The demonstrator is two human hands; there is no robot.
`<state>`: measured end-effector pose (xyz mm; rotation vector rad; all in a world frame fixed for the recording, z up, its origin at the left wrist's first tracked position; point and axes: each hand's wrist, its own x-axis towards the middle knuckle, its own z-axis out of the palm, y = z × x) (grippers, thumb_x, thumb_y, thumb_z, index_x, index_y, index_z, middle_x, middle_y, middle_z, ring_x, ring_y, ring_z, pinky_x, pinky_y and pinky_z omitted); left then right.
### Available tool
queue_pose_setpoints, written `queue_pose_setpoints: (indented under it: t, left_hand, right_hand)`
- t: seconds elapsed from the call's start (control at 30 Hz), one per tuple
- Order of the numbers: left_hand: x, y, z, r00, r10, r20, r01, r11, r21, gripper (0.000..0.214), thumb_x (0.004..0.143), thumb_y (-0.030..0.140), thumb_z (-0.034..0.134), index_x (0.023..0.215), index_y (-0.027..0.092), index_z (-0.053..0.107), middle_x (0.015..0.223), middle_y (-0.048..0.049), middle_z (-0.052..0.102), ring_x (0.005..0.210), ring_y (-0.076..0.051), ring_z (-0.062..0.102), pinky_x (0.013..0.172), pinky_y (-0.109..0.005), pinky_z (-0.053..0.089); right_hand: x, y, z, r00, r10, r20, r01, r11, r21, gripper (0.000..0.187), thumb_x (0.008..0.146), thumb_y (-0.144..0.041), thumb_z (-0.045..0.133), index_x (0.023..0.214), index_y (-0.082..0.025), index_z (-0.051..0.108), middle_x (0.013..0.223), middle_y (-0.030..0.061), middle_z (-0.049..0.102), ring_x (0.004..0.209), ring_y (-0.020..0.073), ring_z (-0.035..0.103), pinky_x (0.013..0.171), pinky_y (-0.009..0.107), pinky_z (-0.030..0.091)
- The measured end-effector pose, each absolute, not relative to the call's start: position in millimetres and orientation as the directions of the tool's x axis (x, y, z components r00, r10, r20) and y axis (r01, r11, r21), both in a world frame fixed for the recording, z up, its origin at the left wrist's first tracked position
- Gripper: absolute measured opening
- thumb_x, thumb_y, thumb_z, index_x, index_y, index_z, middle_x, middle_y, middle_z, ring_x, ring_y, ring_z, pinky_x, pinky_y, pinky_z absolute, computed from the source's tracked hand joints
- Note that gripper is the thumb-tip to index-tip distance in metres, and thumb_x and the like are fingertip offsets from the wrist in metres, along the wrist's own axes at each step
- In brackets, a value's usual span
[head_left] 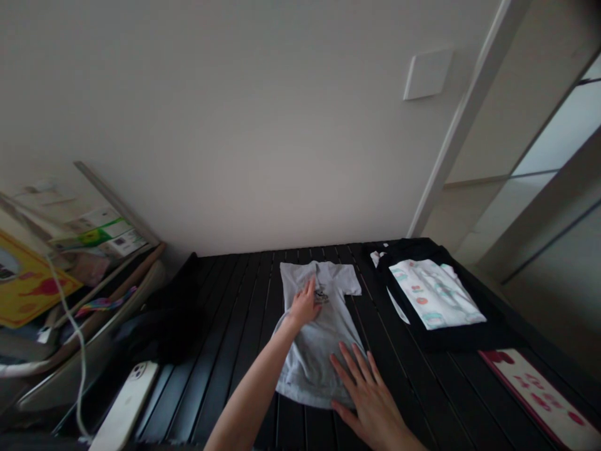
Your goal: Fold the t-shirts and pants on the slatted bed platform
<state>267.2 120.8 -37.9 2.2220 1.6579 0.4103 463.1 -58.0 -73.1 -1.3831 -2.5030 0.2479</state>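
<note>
A small light grey T-shirt [323, 351] lies spread on a black slatted table [239, 294], its collar toward the wall and a dark print on the chest. Stretched over the upper chest, my left hand [305, 305] rests beside the print, fingers extended. Near the hem at the lower right, my right hand [366, 391] is spread flat with its fingers apart, partly on the shirt and partly over the slats. Neither hand grips the cloth. The left sleeve side of the shirt looks tucked or narrow, while the right sleeve sticks out.
On the right, a folded white patterned cloth [436, 297] tops a pile of black fabric [469, 335]. A red and white box [539, 394] lies nearer. At left are a white phone [126, 407], a white cable [77, 338] and a filled bin [154, 275]. A wall [282, 156] stands behind.
</note>
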Motion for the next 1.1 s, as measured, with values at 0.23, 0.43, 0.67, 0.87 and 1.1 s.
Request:
queue_pose_setpoints:
  t: [0.23,0.43,0.67,0.87,1.1]
  left_hand:
    - [251,96,-32,0.148,0.986,0.077,0.928,-0.166,0.333,0.059,0.086,0.016,0.043,0.144,0.012,0.032,0.151,-0.0152,0.034,0.139,-0.024,0.032,0.112,-0.041,0.027]
    - [214,44,-8,-0.145,0.988,-0.06,0.981,0.151,0.121,0.042,0.093,0.035,0.041,0.128,0.014,0.05,0.118,-0.0136,0.062,0.112,-0.029,0.053,0.091,-0.039,0.041]
    - [196,-14,13,-0.168,0.979,-0.119,0.982,0.177,0.072,0.023,0.089,0.036,0.048,0.085,0.018,0.062,0.103,-0.0083,0.063,0.105,-0.025,0.053,0.083,-0.032,0.04]
    - [218,-44,42,-0.098,0.974,-0.206,0.932,0.162,0.325,0.014,0.083,0.014,0.048,0.095,0.02,0.054,0.094,-0.0021,0.063,0.084,-0.015,0.062,0.072,-0.024,0.043]
    - [257,-71,31,0.212,0.953,-0.215,0.783,-0.034,0.621,0.044,0.078,0.007,0.047,0.119,0.023,0.051,0.111,-0.0027,0.065,0.099,-0.013,0.063,0.086,-0.019,0.046]
  right_hand:
    - [463,-58,-67,-0.501,0.855,0.138,0.807,0.518,-0.282,0.075,0.088,-0.058,0.045,0.151,-0.034,0.01,0.159,0.0053,0.009,0.144,0.0355,0.014,0.111,0.061,0.021]
    - [462,-59,-70,-0.495,0.842,0.214,0.809,0.537,-0.24,0.074,0.088,-0.053,0.048,0.151,-0.033,0.013,0.159,0.0045,0.012,0.143,0.0345,0.018,0.112,0.058,0.02]
    - [461,-60,-74,-0.504,0.822,0.266,0.811,0.556,-0.181,0.073,0.089,-0.055,0.045,0.151,-0.03,0.015,0.158,0.0056,0.017,0.142,0.0345,0.02,0.111,0.059,0.022]
    - [460,-60,-79,-0.499,0.825,0.265,0.813,0.552,-0.185,0.073,0.089,-0.056,0.044,0.151,-0.032,0.016,0.158,0.0045,0.018,0.143,0.0347,0.019,0.111,0.059,0.021]
    - [460,-60,-78,-0.491,0.835,0.248,0.82,0.54,-0.19,0.073,0.087,-0.054,0.048,0.15,-0.034,0.016,0.159,0.0044,0.017,0.142,0.0354,0.019,0.109,0.06,0.023]
